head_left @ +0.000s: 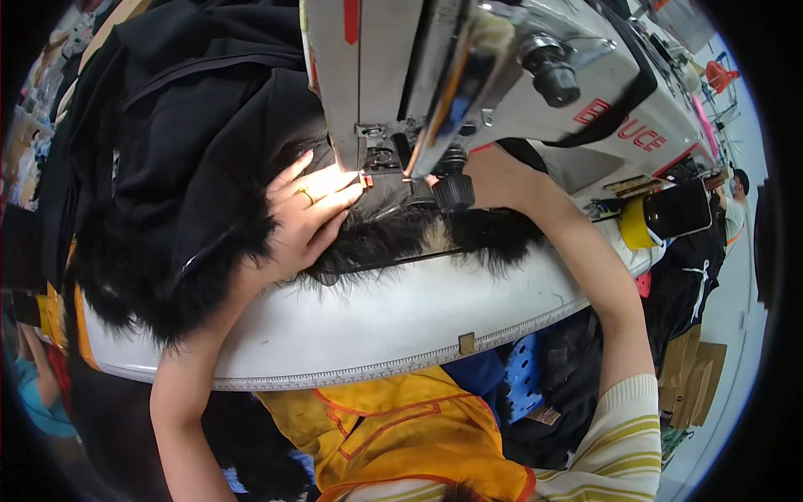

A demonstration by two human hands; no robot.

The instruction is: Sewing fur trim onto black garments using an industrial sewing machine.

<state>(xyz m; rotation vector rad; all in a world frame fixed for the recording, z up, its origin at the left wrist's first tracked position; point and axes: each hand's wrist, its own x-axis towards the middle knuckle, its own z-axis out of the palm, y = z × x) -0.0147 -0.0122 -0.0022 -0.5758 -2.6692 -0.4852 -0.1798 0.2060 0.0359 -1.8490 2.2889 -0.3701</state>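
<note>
A white sewing machine [602, 100] stands over the table, its needle area [383, 159] brightly lit. Black fabric edged with black fur trim [376, 238] lies beneath it. My left hand [305, 213], a ring on one finger, rests on this fabric just left of the needle area, fingers stretched out and slightly spread. Beyond the machine's black knob [454, 191], my right hand [493, 180] reaches in at the right of the needle; its fingers are mostly hidden by the machine. The black garment [192, 125] heaps up at the left, with more fur hanging toward my left forearm.
A measuring tape [393, 376] runs along the white tabletop's [401, 318] near edge. At the right sit a yellow-and-black object [644, 222] and cardboard pieces [693, 376]. Other people show at the far right [736, 205] and far left [46, 385]. My yellow apron [410, 443] is below the edge.
</note>
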